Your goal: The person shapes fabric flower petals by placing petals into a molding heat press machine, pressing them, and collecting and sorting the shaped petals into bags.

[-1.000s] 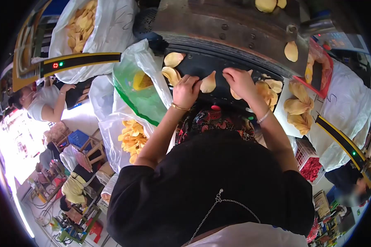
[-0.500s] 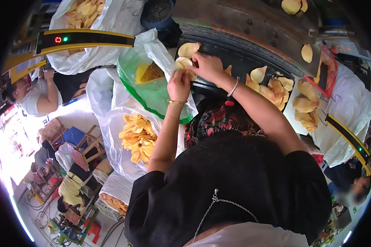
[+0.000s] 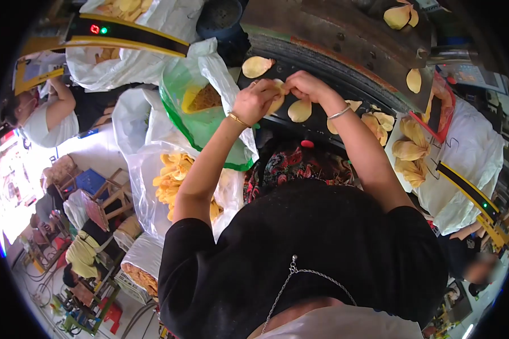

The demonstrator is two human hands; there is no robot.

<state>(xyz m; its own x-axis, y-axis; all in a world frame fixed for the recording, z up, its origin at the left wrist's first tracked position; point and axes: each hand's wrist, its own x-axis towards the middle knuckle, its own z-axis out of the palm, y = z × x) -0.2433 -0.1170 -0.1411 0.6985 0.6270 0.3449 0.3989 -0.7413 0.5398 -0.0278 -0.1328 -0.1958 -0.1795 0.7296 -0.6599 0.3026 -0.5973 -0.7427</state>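
Note:
My left hand (image 3: 255,101) is closed on a pale yellow petal (image 3: 276,105) above the black metal plate. The fingers of my right hand (image 3: 307,86) pinch the same petal at its upper right edge. Just below my right hand, a single petal (image 3: 300,111) lies flat on the plate. Another petal (image 3: 258,66) rests at the plate's far left end. Beyond my right wrist, a pile of petals (image 3: 376,125) sits at the plate's right end. My fingertips partly cover the held petal.
A heavy metal block (image 3: 333,35) stands behind the black plate (image 3: 328,87), with petals on top. To the left are a green-edged bag (image 3: 178,107) and a clear bag (image 3: 144,169) of yellow petals. White sacks (image 3: 475,152) and more petals (image 3: 411,150) are right. A co-worker (image 3: 51,113) is at far left.
Both hands have shifted right along the plate, holding a petal between them. The petal at the far left end is now uncovered, and one lies below my right hand.

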